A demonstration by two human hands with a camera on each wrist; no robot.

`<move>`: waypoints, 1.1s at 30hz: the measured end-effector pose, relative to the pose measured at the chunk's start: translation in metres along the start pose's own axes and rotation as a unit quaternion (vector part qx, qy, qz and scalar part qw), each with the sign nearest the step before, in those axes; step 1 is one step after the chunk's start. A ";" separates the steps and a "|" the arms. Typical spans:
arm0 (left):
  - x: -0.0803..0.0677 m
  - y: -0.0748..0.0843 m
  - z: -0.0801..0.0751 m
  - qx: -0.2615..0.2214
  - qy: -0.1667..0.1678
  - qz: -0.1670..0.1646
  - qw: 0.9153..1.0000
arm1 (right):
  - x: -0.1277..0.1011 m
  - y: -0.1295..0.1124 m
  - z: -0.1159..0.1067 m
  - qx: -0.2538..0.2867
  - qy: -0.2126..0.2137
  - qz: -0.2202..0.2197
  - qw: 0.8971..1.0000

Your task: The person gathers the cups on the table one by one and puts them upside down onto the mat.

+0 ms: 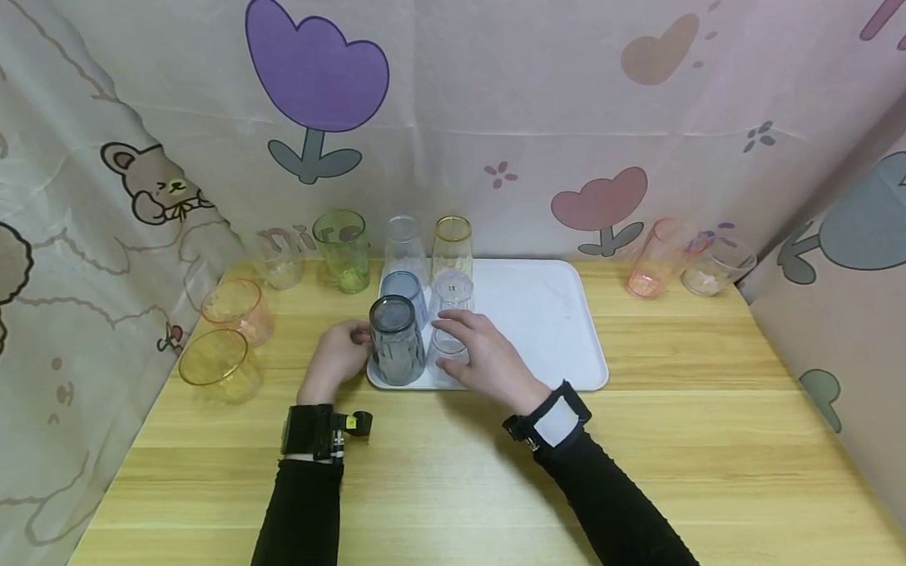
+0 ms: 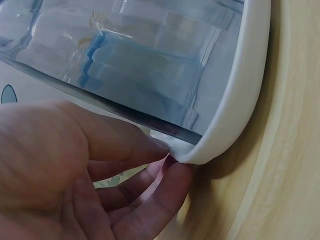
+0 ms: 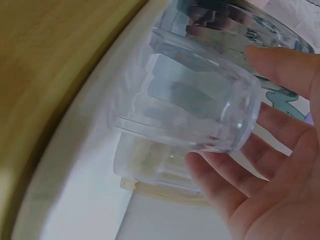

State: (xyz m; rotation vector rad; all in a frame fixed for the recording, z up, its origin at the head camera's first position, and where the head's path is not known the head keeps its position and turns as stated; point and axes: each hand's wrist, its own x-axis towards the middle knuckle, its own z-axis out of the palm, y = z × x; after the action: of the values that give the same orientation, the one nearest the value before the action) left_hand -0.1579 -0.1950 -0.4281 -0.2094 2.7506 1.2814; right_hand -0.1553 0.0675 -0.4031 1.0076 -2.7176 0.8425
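My left hand (image 1: 340,351) is at the front left corner of the white tray (image 1: 537,322). In the left wrist view its thumb and fingers pinch the tray's rim, beside a grey glass (image 1: 399,351). My right hand (image 1: 493,356) spreads its fingers around a clear glass (image 3: 195,100) next to the grey one, fingertips close to the glass's end. Behind these on the tray are a blue glass (image 1: 407,295), another clear glass (image 1: 404,243) and a yellow-rimmed glass (image 1: 452,245).
Left of the tray stand a green glass (image 1: 343,253), a clear glass (image 1: 280,268), a pink glass (image 1: 240,311) and a yellow glass (image 1: 222,370). At the back right, a pink tumbler (image 1: 655,263) and a clear cup (image 1: 715,270) stand near the patterned curtain (image 1: 491,90).
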 end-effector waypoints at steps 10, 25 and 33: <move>0.001 -0.003 -0.001 -0.040 0.058 0.020 0.997 | -0.001 0.001 -0.024 0.032 0.078 -0.004 0.996; 0.007 -0.002 -0.002 -0.102 0.173 0.082 0.976 | -0.014 0.072 -0.077 0.061 0.165 0.134 0.975; 0.018 0.007 -0.011 -0.119 0.213 0.078 0.967 | -0.039 0.114 -0.098 -0.018 0.078 0.279 0.957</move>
State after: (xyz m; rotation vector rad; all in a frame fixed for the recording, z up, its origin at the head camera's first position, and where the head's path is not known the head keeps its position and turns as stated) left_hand -0.1775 -0.2009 -0.4184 -0.3272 2.9991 1.8009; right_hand -0.2051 0.2143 -0.3849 0.1379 -2.8906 0.8907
